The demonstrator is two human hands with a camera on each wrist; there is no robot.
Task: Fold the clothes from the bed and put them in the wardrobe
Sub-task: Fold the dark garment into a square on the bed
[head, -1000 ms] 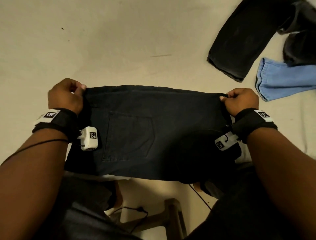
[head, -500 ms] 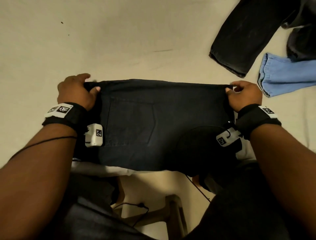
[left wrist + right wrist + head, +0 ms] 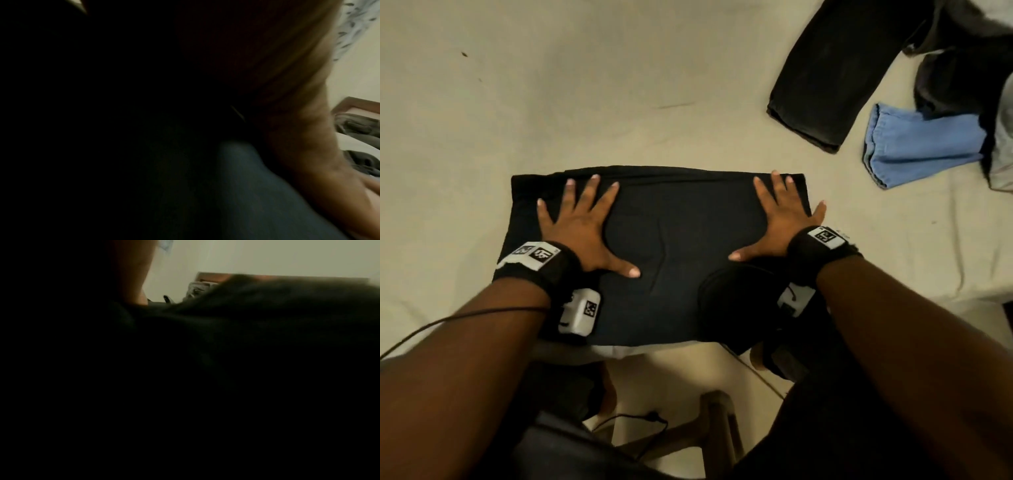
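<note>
Folded dark jeans [image 3: 667,260] lie at the bed's [image 3: 551,85] near edge — left hand [image 3: 582,233] and right hand [image 3: 777,222] pressed flat on them, fingers spread. Farther right: black trousers [image 3: 835,68], blue jeans [image 3: 921,147].

I am seeing black folded jeans [image 3: 661,240], a beige bedsheet [image 3: 551,85], light blue jeans [image 3: 921,147], and faded black trousers [image 3: 835,75].
</note>
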